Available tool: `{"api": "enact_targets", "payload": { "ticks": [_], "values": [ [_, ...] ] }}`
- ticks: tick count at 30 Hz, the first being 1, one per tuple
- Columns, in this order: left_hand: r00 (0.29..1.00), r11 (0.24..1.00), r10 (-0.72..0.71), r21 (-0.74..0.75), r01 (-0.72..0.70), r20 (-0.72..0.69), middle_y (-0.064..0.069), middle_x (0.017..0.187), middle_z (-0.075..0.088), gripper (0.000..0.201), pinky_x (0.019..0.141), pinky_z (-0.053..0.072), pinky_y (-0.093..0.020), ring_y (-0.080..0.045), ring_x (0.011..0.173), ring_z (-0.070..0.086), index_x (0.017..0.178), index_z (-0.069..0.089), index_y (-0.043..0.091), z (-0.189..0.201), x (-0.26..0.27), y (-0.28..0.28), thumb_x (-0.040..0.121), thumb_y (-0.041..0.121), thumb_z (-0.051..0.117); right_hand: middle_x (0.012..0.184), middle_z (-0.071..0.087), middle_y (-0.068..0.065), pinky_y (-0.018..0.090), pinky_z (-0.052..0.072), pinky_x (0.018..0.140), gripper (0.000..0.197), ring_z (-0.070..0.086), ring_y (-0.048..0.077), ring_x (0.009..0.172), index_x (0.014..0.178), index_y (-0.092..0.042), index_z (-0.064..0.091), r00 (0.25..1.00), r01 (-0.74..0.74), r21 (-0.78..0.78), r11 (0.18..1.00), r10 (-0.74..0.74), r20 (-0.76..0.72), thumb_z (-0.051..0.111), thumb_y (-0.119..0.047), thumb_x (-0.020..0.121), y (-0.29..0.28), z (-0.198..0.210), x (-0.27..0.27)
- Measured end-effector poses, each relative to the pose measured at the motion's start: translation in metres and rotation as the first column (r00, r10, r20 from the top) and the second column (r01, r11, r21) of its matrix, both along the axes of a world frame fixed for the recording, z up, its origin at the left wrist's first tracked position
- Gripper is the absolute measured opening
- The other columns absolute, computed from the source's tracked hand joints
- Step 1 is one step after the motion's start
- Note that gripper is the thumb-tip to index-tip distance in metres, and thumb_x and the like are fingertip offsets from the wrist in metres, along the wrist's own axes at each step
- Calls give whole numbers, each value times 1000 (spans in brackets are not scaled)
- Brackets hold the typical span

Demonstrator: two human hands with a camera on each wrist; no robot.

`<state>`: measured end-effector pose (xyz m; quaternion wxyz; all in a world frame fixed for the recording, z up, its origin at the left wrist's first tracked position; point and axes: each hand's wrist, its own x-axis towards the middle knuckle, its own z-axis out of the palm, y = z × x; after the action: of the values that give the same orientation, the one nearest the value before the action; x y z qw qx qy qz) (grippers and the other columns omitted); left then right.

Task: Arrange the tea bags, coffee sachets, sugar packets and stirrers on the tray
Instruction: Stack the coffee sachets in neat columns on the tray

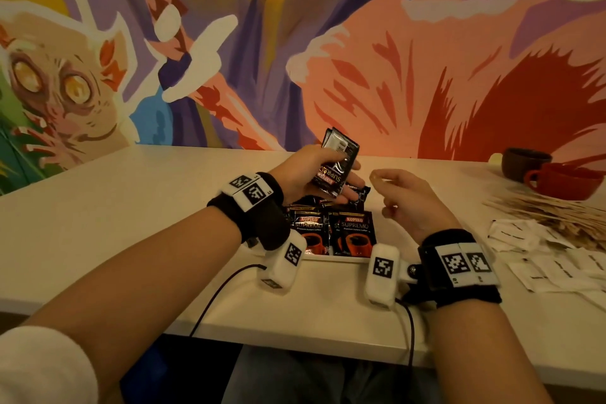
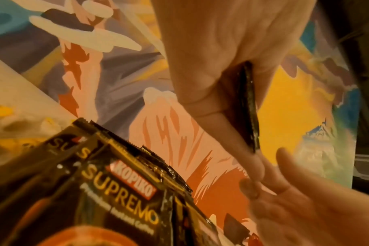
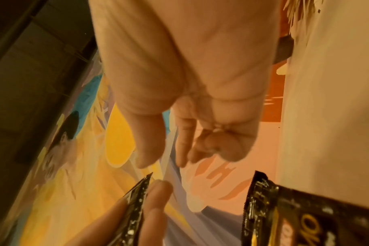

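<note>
black coffee sachets (image 1: 334, 233) flat on tray | sugar packets (image 1: 557, 259) right

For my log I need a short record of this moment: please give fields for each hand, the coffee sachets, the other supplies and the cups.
left hand: grips a few black coffee sachets above the table
right hand: holds nothing, fingers loosely curled
sachets lying flat: below the hands, labels up
stirrers: heap at right
white packets: spread at right
cups: one red, one dark, far right

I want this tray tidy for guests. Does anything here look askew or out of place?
Yes. Behind the two neat front coffee sachets on the tray, other sachets lie tilted and overlapping. Stirrers and white packets sit scattered on the table, off the tray.
</note>
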<state>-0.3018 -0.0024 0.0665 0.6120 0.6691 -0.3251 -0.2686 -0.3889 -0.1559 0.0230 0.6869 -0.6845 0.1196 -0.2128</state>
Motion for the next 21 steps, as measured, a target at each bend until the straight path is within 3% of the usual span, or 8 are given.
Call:
{"api": "enact_targets", "payload": {
  "ticks": [2, 4, 7, 11, 14, 18, 21],
  "values": [
    [999, 999, -41, 23, 41, 22, -16, 96, 71, 28, 68, 59, -35, -26, 76, 70, 111, 58, 3, -4, -3, 0, 100, 23, 42, 76, 56, -1, 23, 36, 53, 8, 41, 10, 55, 94, -14, 64, 993, -75, 62, 995, 69, 95, 60, -14, 88, 5, 5, -4],
    [998, 998, -53, 30, 52, 31, -13, 94, 72, 22, 69, 58, -37, -25, 76, 71, 108, 59, 6, -7, -5, 1, 99, 22, 45, 75, 62, 0, 21, 38, 51, 10, 44, 9, 52, 93, -13, 66, 982, -127, 67, 990, 116, 150, 57, -8, 88, 8, 7, -7],
    [997, 996, -78, 40, 78, 23, -10, 89, 72, 21, 69, 59, -35, -23, 75, 71, 104, 60, 10, -10, -8, 1, 98, 24, 47, 76, 63, 4, 18, 38, 45, 10, 45, 8, 47, 89, -10, 65, 983, -101, 28, 995, 95, 159, 58, -3, 87, 8, 5, -7],
    [998, 997, -62, 37, 62, 5, -11, 90, 68, 45, 65, 60, -33, -20, 66, 69, 101, 60, 11, -11, -15, -3, 98, 48, 34, 63, 61, -1, 21, 36, 45, 8, 45, 8, 44, 83, -12, 63, 986, -65, 13, 998, 62, 157, 63, -4, 83, 7, 3, -2],
    [991, 999, 3, -37, -8, -134, -9, 78, 65, 65, 60, 59, -36, -22, 58, 66, 106, 59, 13, -9, -15, -6, 93, 64, 21, 74, 60, 3, 22, 38, 47, 11, 47, 8, 47, 90, -14, 62, 983, -38, 8, 999, 36, 183, 64, -5, 83, 7, 4, -2],
    [992, 1000, 4, 1, -4, -126, -2, 78, 66, 56, 63, 59, -37, -19, 60, 65, 104, 60, 19, -8, -17, -8, 94, 62, 25, 77, 57, -2, 25, 41, 51, 21, 51, 10, 56, 102, -19, 59, 966, -45, 13, 999, 40, 257, 62, -5, 86, 8, 6, -4],
    [994, 1000, 5, 15, -3, -112, -6, 87, 66, 53, 64, 60, -36, -20, 62, 66, 105, 59, 21, -8, -19, -8, 94, 62, 27, 78, 55, -3, 24, 44, 50, 25, 52, 9, 56, 101, -22, 61, 960, -55, -43, 998, 65, 274, 62, -3, 85, 9, 6, -4]
  ]
}}
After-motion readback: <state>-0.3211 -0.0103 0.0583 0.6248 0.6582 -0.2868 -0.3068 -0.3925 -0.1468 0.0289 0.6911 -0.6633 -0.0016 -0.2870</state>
